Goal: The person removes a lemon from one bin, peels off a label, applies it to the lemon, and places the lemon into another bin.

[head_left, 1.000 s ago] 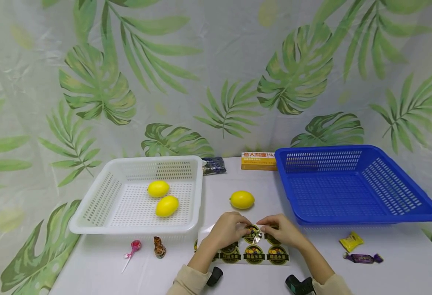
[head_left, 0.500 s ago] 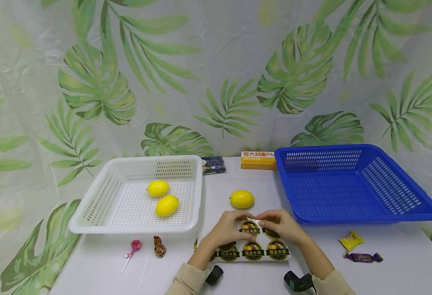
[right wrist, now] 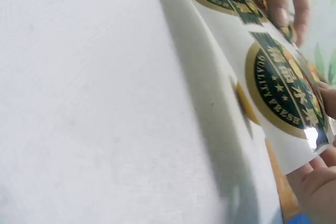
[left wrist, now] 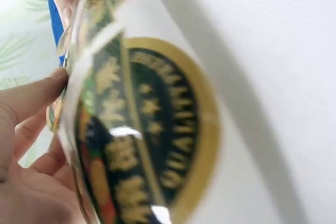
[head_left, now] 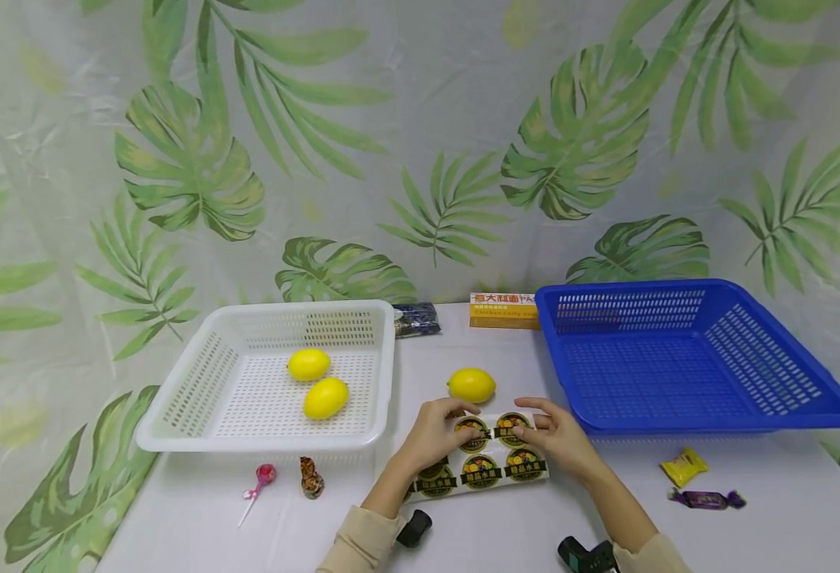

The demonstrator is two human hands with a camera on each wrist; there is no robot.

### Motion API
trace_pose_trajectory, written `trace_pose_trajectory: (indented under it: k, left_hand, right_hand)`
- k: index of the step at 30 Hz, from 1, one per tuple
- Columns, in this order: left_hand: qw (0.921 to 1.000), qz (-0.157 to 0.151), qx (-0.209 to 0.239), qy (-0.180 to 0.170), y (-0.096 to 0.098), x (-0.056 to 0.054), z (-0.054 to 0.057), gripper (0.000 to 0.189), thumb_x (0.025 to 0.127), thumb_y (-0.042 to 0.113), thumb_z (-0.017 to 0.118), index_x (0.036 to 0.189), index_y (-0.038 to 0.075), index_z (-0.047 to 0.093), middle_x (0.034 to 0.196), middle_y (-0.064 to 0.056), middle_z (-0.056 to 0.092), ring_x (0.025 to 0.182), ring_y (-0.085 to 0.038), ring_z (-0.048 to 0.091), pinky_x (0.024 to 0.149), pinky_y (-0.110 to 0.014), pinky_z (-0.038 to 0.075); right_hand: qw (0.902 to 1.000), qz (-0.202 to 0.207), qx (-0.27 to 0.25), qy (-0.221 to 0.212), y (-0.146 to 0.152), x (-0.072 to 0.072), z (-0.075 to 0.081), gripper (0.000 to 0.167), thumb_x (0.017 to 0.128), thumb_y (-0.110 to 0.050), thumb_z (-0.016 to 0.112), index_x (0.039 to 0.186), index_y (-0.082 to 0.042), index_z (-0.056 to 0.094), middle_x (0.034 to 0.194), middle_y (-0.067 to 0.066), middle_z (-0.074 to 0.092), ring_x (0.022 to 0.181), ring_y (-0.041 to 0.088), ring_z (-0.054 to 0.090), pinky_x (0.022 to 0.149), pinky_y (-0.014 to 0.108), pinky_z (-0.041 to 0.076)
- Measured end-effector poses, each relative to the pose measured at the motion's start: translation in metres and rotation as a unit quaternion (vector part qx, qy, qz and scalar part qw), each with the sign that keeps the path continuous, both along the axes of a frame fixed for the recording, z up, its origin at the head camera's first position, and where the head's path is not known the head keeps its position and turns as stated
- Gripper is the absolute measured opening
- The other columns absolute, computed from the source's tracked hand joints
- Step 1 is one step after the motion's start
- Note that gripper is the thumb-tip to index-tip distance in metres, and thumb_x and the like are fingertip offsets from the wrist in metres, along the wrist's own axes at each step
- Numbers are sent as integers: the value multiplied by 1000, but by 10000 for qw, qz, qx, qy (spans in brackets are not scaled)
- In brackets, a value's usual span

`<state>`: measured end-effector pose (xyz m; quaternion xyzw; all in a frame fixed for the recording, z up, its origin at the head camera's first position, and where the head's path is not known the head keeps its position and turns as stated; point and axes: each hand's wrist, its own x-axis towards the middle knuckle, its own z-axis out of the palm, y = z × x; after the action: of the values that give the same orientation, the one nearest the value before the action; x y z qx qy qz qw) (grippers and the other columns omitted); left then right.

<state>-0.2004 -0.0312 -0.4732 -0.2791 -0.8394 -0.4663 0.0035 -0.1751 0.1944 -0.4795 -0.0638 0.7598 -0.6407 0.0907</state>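
Note:
A glossy sheet of round fruit stickers (head_left: pixel 498 482), dark green and gold, is held tilted over the white table. My left hand (head_left: pixel 427 438) pinches its far edge left of the middle. In the left wrist view, the left thumb (left wrist: pixel 50 90) presses one face while the other fingers curl behind. With thumb and fingers my right hand (head_left: pixel 561 442) grips the sheet near its far right corner. The right wrist view shows a whole sticker (right wrist: pixel 281 87) close to the right fingers. Just beyond the sheet lies a lemon (head_left: pixel 472 385).
On the left, a white basket (head_left: pixel 262 444) holds two lemons (head_left: pixel 326 399). At right stands a blue basket (head_left: pixel 706 422). A lollipop (head_left: pixel 265 475) and wrapped candies (head_left: pixel 706 500) lie near the front, with a yellow box (head_left: pixel 504 312) and dark packet (head_left: pixel 416 320) at the back.
The sheet has shifted left and tilted, its right side raised. My hands have moved apart along its far edge, the right one outward to the corner.

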Motion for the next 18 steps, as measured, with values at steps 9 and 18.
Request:
trace_pose_trajectory:
  k: [9, 18]
  left_hand:
    - [9870, 1, -1235, 1032, 17, 4, 17, 18, 84, 14, 71, 101, 10, 72, 99, -4, 68, 91, -16, 62, 76, -20, 49]
    - [9976, 16, -6, 688, 13, -2, 5, 6, 85, 5, 66, 88, 5, 71, 85, -5, 69, 78, -14, 61, 71, -23, 50]
  right_hand:
    - [9918, -147, 166, 1255, -14, 0, 3, 39, 79, -1, 72, 110, 14, 54, 59, 0, 54, 48, 1, 37, 44, 17, 35]
    - [9886, 839, 100, 1245, -1, 1, 1, 41, 82, 4, 67, 116, 18, 50, 82, 25, 65, 69, 10, 65, 64, 25, 54]
